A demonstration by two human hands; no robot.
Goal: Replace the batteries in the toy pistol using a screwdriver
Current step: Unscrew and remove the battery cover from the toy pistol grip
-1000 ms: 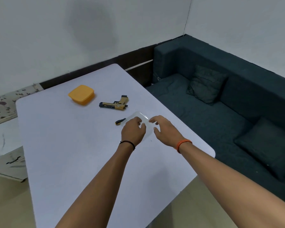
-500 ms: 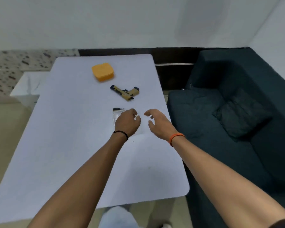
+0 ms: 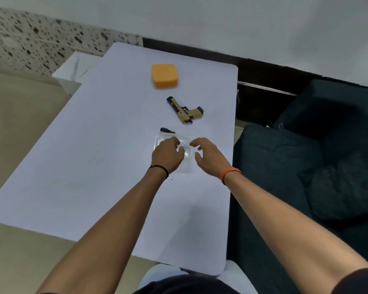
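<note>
Plastic, clear and glossy — a shallow rectangular tray [image 3: 186,138] under both hands. Left hand [image 3: 167,156] curls onto it; whether it grips, I cannot tell. Right hand [image 3: 207,157] hovers, fingers loosely spread. Beyond the tray: dark-handled screwdriver [image 3: 167,130], tan toy pistol [image 3: 185,110], rounded orange box [image 3: 164,75].

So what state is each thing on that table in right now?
Toy pistol: lying on its side, untouched.
Screwdriver: lying flat behind the clear tray, untouched.
Clear plastic tray: flat on the table, under both hands.
Orange box: lid on, standing alone.
Left hand: fingers curled on the tray.
Right hand: fingers spread, holding nothing.
</note>
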